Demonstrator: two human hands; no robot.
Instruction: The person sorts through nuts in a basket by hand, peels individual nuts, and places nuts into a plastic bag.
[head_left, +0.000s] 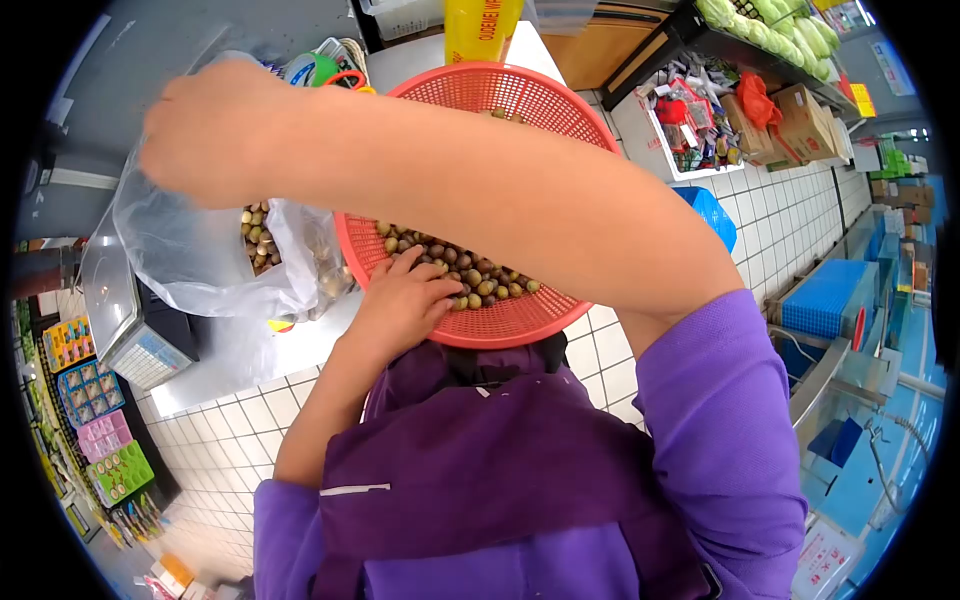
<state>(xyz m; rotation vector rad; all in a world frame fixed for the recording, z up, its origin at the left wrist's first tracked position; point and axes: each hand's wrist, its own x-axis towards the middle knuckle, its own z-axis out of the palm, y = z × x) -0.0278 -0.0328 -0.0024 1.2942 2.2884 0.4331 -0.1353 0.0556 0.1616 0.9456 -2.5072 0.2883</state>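
Note:
My left hand [405, 305] rests in the near left part of a red plastic colander basket [560, 325], fingers spread over small round brown-and-green fruits [480, 280]. Their exact kind I cannot make out. My right arm crosses above the basket, hiding much of its middle. Blurred by motion, my right hand [215, 135] is over a clear plastic bag [185, 260] on the left, its fingers not readable. Inside the bag lie more of the round fruits [262, 240].
A white table [235, 365] bears the bag, with a scale-like device [145, 335] at its left. Behind the basket stands a yellow package [478, 30]. A box of small packets [690, 125] and cartons [800, 120] stand at the upper right, below cabbages [780, 30].

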